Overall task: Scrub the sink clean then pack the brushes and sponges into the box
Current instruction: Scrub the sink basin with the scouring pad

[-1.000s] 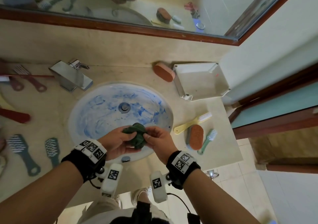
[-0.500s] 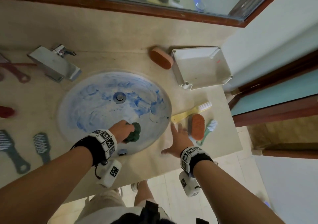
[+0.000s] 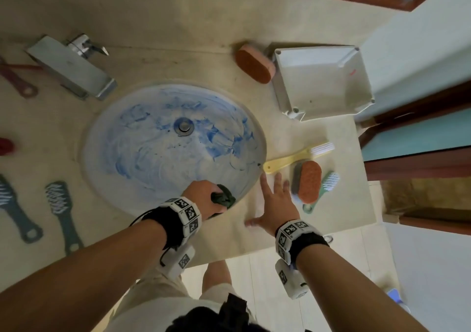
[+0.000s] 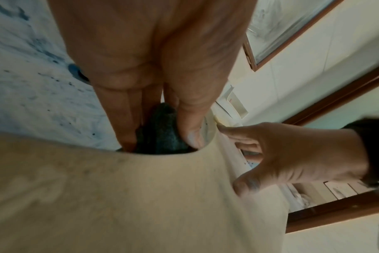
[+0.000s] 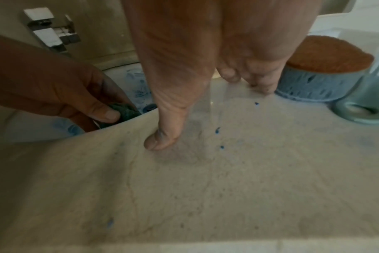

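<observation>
The round sink point(image 3: 142, 158) is smeared with blue stains around its drain point(image 3: 183, 126). My left hand point(image 3: 204, 199) grips a dark green scouring pad point(image 3: 224, 199) point(image 4: 162, 131) point(image 5: 125, 111) against the sink's near wall. My right hand point(image 3: 276, 201) point(image 5: 206, 102) lies flat with spread fingers on the counter point(image 3: 331, 204) just right of the sink. An orange sponge with a blue base point(image 3: 308, 181) point(image 5: 320, 75), a yellow brush point(image 3: 293, 157) and a green brush point(image 3: 323, 188) lie beside that hand. The open white box point(image 3: 318, 84) sits at the back right.
Another orange sponge point(image 3: 253, 63) leans at the box's left side. A chrome tap point(image 3: 68, 66) stands behind the sink. Dark teal brushes point(image 3: 61, 209) and red-handled tools point(image 3: 17, 81) lie on the counter's left. The counter edge drops to tiled floor point(image 3: 267, 280) near me.
Both hands held the pad over the sink a second ago. The right hand let go and moved onto the counter; the left carried the pad down to the sink's near wall.
</observation>
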Motion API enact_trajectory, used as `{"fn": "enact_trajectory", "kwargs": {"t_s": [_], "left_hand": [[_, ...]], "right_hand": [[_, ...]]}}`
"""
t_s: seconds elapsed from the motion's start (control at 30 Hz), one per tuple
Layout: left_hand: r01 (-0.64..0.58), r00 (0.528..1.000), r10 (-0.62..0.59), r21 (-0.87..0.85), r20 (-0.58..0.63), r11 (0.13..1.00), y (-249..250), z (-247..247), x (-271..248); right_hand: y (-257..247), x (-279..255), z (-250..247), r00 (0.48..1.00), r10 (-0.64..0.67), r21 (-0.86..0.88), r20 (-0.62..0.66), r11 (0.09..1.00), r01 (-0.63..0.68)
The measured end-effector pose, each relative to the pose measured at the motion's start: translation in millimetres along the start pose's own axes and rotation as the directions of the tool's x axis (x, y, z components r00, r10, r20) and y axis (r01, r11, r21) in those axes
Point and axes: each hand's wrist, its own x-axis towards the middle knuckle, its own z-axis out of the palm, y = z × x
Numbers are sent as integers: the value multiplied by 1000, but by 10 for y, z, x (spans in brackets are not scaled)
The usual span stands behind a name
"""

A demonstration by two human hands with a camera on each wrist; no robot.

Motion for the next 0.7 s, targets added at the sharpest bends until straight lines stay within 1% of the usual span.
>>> {"fn": "enact_trajectory", "kwargs": {"t_s": [0.07,0.13,0.2,0.33,0.47,0.53,0.7], "left_hand": [[-29,998,29,-2,50,1000,-11,4,-7],[-26,993,27,-12,112,1000,-55,0,22],[-45,989,46,-10,139,999,-71,-3,69],[-86,991,90,-43,95,995,87,42,242],[-117,990,119,-36,73,993,200,44,379],[-112,990,113,-18,84,994,143,18,366],[-90,982,89,-5,166,996,-12,-65,286]], "right_hand": [[3,8,-9,1000,-5,-6,24,1000,5],[11,-1,-1,1000,-10,-5,30,1000,10],[19,1,7,1000,-8,10,22,1000,8],[17,-4,11,1000,-11,48,8,999,10],[5,-10,2,1000,-2,63,-2,998,2],[-2,-4,1,1000,3,60,-3,998,-3],[-15,5,3,1000,18,66,10,998,-18]]}}
